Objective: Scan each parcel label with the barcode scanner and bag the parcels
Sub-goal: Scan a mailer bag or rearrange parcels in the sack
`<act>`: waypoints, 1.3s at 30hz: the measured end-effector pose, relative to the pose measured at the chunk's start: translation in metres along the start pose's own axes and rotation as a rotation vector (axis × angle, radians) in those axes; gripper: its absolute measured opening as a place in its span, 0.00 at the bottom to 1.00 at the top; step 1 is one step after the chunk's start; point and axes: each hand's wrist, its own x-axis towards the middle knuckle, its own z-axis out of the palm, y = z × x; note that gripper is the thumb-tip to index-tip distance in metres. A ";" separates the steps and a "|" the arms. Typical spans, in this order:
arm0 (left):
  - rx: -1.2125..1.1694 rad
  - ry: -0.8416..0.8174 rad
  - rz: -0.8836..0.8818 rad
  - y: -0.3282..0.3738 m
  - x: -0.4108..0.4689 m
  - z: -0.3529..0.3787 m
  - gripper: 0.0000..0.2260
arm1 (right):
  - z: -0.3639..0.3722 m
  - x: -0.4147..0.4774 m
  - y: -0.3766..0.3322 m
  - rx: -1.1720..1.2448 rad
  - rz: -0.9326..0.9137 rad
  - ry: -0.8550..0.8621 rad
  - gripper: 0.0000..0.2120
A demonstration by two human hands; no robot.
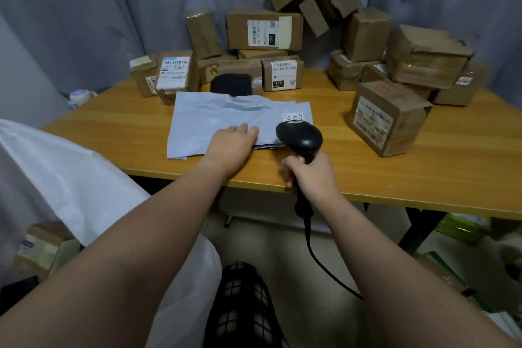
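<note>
A flat grey mailer parcel (217, 118) lies on the wooden table (409, 175) near its front edge. Its white label (293, 116) sits at the parcel's right end, partly hidden by the scanner head. My left hand (231, 147) rests palm down on the parcel's near edge. My right hand (313, 175) grips the handle of a black barcode scanner (300, 137), whose head points down at the label. A large white bag (70, 178) hangs at my left, below the table edge.
Many labelled cardboard boxes (282, 73) are stacked along the table's back and right, one box (387, 117) close to the scanner. A black pouch (231, 85) lies behind the mailer. The scanner cable (324, 268) trails down over my lap. Another box (39, 246) sits on the floor left.
</note>
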 end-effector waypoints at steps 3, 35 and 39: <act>0.005 -0.013 -0.029 0.003 0.005 0.000 0.11 | -0.001 0.001 0.000 0.006 -0.008 0.009 0.07; -1.097 -0.137 -0.031 0.049 0.003 -0.097 0.10 | -0.095 -0.034 -0.043 -0.197 -0.302 0.341 0.23; -0.484 -0.099 0.120 0.080 0.025 -0.073 0.10 | -0.098 -0.030 -0.032 -0.404 -0.219 0.211 0.18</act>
